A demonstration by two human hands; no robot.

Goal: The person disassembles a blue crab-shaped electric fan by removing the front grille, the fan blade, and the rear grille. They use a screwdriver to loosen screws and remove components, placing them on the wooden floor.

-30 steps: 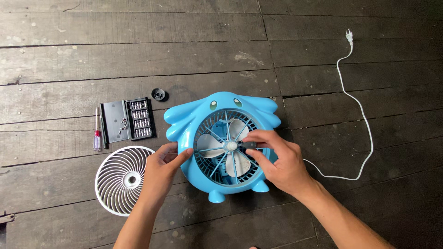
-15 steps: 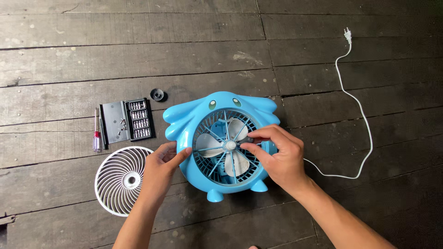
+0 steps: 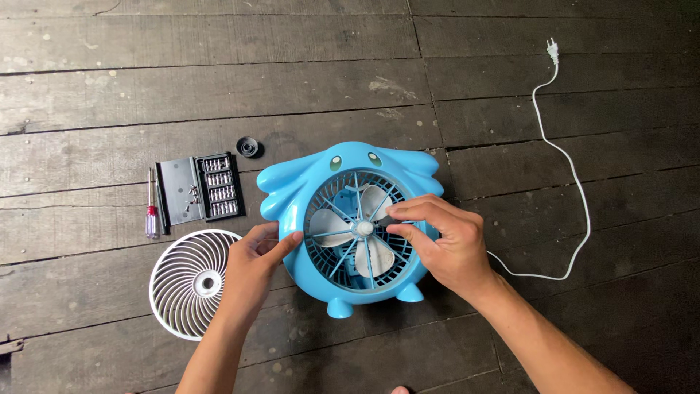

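Observation:
A blue animal-shaped fan (image 3: 292, 182) lies face up on a dark wooden floor, its pale blades showing behind the blue rear grille. My left hand (image 3: 255, 266) grips the fan's left rim, thumb on the blue shell. Over the right half of the grille, my right hand (image 3: 445, 244) pinches a small dark screwdriver (image 3: 382, 219) whose tip points at the white hub (image 3: 364, 228). Most of the tool is hidden by my fingers.
A white round front grille (image 3: 193, 283) lies left of the fan. Behind it are an open black bit case (image 3: 200, 190), a red-handled screwdriver (image 3: 152, 211) and a small black cap (image 3: 249, 147). The white cord (image 3: 576, 190) loops right to its plug (image 3: 552, 49).
My right hand has shifted slightly up and turned at the hub, so my fingers now cover more of the dark screwdriver. The left hand and the fan have stayed put.

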